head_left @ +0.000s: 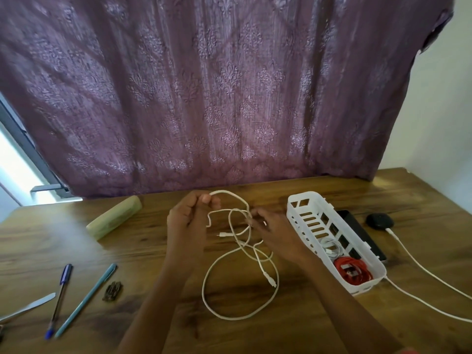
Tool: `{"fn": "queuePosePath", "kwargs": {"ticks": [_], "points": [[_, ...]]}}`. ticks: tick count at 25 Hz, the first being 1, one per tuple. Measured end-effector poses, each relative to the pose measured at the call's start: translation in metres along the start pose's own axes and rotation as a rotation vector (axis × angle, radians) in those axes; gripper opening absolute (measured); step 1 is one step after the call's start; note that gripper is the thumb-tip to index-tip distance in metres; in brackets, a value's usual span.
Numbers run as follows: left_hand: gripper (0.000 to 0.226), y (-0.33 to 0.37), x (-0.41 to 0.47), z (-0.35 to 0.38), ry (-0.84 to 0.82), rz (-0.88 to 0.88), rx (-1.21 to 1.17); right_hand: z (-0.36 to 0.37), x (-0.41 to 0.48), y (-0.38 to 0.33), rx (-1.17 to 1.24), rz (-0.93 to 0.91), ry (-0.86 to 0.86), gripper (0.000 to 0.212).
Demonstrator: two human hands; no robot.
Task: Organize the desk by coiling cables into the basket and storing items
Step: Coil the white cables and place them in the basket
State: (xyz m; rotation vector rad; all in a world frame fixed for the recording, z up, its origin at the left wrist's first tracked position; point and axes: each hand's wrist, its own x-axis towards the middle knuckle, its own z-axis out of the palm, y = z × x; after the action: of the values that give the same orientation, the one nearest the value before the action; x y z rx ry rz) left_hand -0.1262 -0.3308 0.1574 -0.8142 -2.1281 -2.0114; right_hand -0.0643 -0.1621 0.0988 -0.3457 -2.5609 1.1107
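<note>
I have the white cable (238,254) loose over the middle of the desk (143,254), its upper loop lifted between my hands and the rest sprawled on the wood. My left hand (189,221) pinches the top bend; my right hand (274,233) pinches a strand just beside it. It looks light, limp and springy, likely to uncoil, so I judge the best hold is on the gathered loops, not the plugs. The basket (306,215) sits to my right, a red coil (353,270) and a small white one inside. Pens (74,300) lie left on smooth wood; a purple curtain (217,85) hangs behind.
</note>
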Motion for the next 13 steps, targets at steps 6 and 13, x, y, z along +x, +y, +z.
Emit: {"fn": "queuePosePath", "kwargs": {"ticks": [6,13], "points": [[0.011,-0.012,0.008,-0.014,0.353,-0.203,0.324,-0.022,0.013,-0.023,0.062,-0.06,0.174,0.016],[0.01,0.01,-0.006,0.018,0.144,0.22,0.402,-0.04,0.027,-0.076,0.502,-0.055,0.176,0.007]]}}
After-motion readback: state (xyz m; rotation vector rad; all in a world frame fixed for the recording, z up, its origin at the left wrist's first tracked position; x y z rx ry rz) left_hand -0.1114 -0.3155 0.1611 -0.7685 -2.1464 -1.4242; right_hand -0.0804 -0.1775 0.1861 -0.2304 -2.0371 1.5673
